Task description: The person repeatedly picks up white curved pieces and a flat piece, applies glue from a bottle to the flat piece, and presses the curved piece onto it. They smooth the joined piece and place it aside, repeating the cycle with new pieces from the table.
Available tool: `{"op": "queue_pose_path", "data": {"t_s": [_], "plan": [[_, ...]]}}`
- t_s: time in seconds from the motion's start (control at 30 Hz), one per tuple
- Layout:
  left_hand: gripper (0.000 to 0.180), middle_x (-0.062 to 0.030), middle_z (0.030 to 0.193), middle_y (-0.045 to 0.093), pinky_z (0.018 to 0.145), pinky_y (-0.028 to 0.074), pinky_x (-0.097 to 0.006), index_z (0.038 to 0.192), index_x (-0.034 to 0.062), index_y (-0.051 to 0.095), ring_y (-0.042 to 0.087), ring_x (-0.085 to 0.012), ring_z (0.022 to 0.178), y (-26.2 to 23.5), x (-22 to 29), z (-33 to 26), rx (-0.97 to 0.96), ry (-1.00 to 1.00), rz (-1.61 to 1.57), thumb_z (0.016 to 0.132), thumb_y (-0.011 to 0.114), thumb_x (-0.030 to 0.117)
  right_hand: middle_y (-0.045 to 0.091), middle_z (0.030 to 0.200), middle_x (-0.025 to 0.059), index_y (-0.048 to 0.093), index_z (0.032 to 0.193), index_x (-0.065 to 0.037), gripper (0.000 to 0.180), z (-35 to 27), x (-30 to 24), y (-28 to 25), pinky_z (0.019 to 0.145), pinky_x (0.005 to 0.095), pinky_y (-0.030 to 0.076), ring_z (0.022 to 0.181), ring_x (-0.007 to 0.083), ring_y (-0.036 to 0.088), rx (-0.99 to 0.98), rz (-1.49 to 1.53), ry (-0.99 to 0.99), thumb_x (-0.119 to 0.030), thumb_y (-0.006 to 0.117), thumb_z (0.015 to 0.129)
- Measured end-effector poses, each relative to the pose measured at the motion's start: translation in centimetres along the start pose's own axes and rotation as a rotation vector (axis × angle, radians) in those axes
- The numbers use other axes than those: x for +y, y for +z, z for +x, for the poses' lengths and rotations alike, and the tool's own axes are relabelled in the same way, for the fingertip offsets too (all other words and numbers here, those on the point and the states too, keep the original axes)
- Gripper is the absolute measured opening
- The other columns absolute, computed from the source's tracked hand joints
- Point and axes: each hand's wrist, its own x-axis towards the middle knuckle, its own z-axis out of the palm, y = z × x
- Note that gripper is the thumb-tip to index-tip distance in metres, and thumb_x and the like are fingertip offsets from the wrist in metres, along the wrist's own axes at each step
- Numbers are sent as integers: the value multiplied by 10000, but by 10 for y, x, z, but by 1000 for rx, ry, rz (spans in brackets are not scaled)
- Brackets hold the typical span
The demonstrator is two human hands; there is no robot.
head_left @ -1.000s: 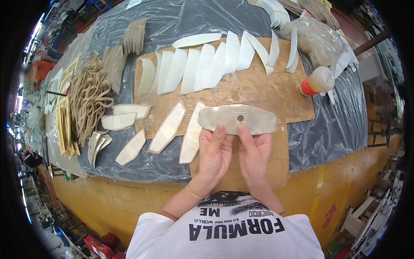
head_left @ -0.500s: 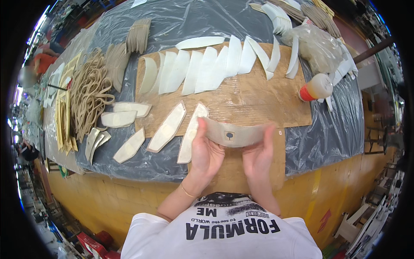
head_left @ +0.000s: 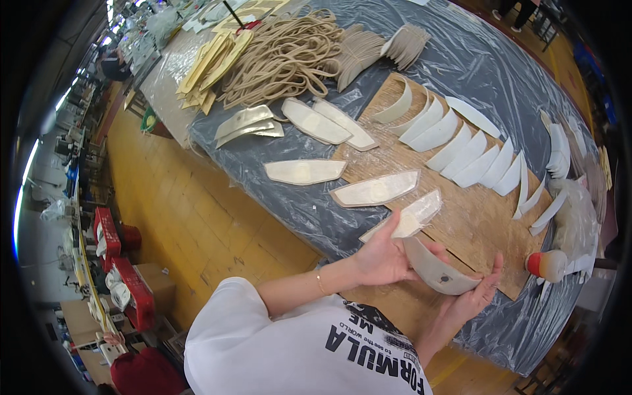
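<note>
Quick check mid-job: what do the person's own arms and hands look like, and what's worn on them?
The left hand and right hand are ungloved, forearms bare. A thin, gold-toned band circles the left wrist; none shows on the right. The white, short-sleeved fabric T-shirt has black printing; its left sleeve is plain.

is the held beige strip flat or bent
Bent: the beige strip bows in a curve between the left hand and right hand.

The left hand [head_left: 384, 257] is partly hidden by the curved beige strip [head_left: 429, 266]; the white T-shirt [head_left: 263, 349] is cut off by the lower edge.
</note>
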Motion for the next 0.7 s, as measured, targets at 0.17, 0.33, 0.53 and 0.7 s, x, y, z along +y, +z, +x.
{"op": "queue_pose_path", "data": {"t_s": [0.17, 0.33, 0.53, 0.7], "plan": [[644, -189, 1190, 647, 1008, 474, -412, 1376, -17, 441, 609, -269, 1162, 5, 33, -28, 198, -302, 463, 978, 506, 485, 454, 500, -18, 376, 1428, 29, 519, -5, -5, 10, 599, 228, 452, 455, 70, 433, -496, -123, -549, -339, 406, 1063], [515, -97, 1094, 689, 944, 518, -342, 1312, 29, 508, 639, -208, 1121, 22, 78, -62, 245, 218, 1258, 851, 729, 88, 479, 565, 7, 405, 1400, 27, 468, -14, -4, 26, 645, 248, 474, 513, 78, 471, -527, -323, -631, -280, 459, 1050], [194, -98, 984, 721, 846, 557, -317, 1067, 18, 677, 679, -159, 898, 29, 192, -160, 1017, 1177, 1408, 876, 691, 52, 507, 709, 10, 515, 1287, 14, 299, 7, -7, 20, 638, 249, 490, 632, 78, 500, -295, -515, -266, -106, 506, 1013], [200, -157, 1008, 725, 859, 512, -309, 1066, -19, 712, 678, -181, 934, 59, 246, -244, 1547, 1803, 1635, 895, 636, 53, 502, 737, 2, 578, 1243, 4, 268, 18, 2, -4, 634, 239, 484, 650, 75, 513, -374, -594, -187, -70, 530, 989]]}}
